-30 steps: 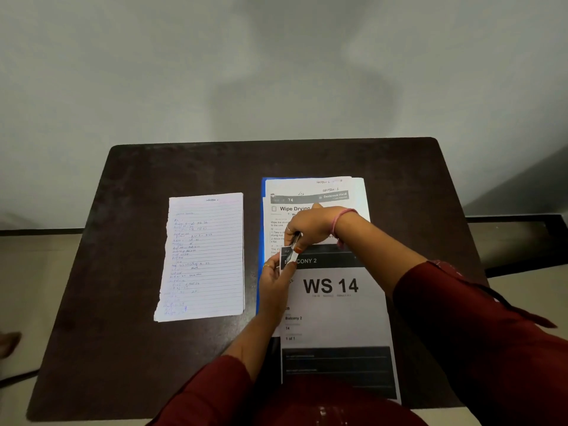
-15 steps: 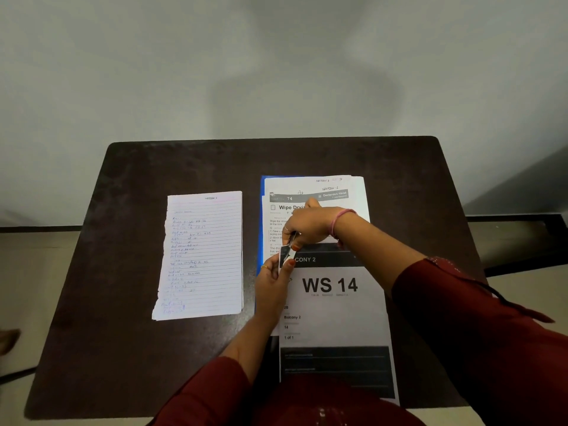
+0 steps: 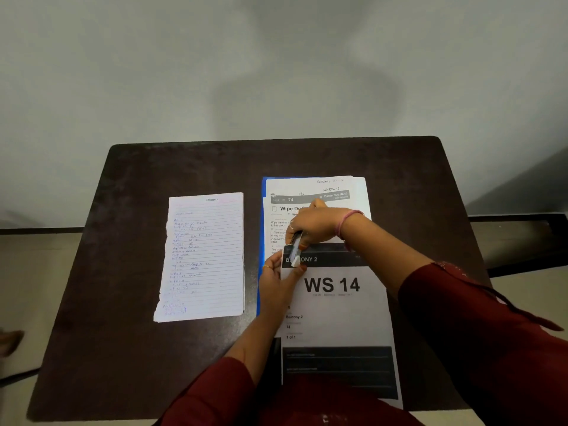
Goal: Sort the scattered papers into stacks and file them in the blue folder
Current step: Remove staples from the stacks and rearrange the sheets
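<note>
A printed sheet marked "WS 14" point(image 3: 335, 305) lies on top of a printed stack point(image 3: 313, 187). Both rest on the blue folder point(image 3: 260, 241), whose edge shows along their left side. My left hand point(image 3: 278, 287) pinches the top-left corner of the WS 14 sheet. Reaching over from the right, my right hand point(image 3: 316, 226) grips a small black-and-silver object point(image 3: 295, 250) set on that same corner; what it is I cannot tell. A stack of handwritten lined pages point(image 3: 204, 256) with a torn left edge lies apart on the left.
The dark wooden table point(image 3: 123, 302) stands against a plain grey wall. The WS 14 sheet hangs over the table's near edge towards my lap. Bare tabletop shows left of the lined pages and at the back.
Both hands stay at the sheet's top-left corner. The small object has shifted slightly down onto the corner; the papers have not moved.
</note>
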Demonstrator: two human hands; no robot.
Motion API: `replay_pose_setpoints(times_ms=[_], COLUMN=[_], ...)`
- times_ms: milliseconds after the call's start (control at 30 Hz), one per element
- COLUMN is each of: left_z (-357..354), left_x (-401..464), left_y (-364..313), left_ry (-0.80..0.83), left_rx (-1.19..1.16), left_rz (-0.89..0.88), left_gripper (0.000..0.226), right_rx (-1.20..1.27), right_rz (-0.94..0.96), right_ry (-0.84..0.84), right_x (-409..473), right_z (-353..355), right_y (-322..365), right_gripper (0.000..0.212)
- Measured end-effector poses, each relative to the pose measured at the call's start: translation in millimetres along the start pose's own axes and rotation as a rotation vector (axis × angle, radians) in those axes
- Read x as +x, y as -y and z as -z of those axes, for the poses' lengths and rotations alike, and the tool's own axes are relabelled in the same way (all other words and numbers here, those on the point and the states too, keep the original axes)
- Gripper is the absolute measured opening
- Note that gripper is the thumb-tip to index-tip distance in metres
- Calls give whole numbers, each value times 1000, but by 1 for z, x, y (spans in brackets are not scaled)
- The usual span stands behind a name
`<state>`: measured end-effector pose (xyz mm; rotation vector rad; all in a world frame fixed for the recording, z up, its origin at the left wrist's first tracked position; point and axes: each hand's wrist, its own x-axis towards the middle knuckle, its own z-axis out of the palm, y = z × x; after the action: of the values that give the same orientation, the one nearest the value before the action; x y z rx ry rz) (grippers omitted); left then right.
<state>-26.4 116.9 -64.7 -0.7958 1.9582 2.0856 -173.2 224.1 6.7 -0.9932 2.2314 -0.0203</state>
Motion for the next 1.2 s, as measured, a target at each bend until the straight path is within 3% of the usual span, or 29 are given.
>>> replay_pose_setpoints(times_ms=[133, 233, 300, 467, 567, 733, 1033, 1133, 1200], left_z=[2, 3, 3, 3, 3, 5, 20, 26, 32], left_x=[0, 1, 3, 3, 1, -3, -16, -17, -17], left_y=[4, 6, 9, 9, 8, 2, -5, -11, -18], left_ry=[15, 25, 7, -36, -32, 13, 4, -26, -47], left_rx=[7, 36, 90, 91, 57, 43, -38, -80, -106], left_rz=[-18, -32, -41, -24, 5, -20, -56, -58, -59], left_gripper=[38, 29, 22, 9, 11, 14, 20, 14, 13], right_rx=[146, 417, 566, 1017, 1033, 1020, 930, 1113, 1317], right_rz=[1, -59, -196, -763, -1039, -1255, -1288, -990, -749], right_ry=[-96, -285, -504, -1124, -1229, -1213, -1200, -1326, -1272], right_x=[-21, -49, -67, -99, -119, -130, -131, -134, -135], right_z=[-2, -9, -30, -115, -146, -174, -169, -152, -140], right_y=[-20, -37, -48, -48, -41, -33, -19, 4, 27], right_gripper=[28, 33, 35, 32, 36, 36, 37, 31, 27])
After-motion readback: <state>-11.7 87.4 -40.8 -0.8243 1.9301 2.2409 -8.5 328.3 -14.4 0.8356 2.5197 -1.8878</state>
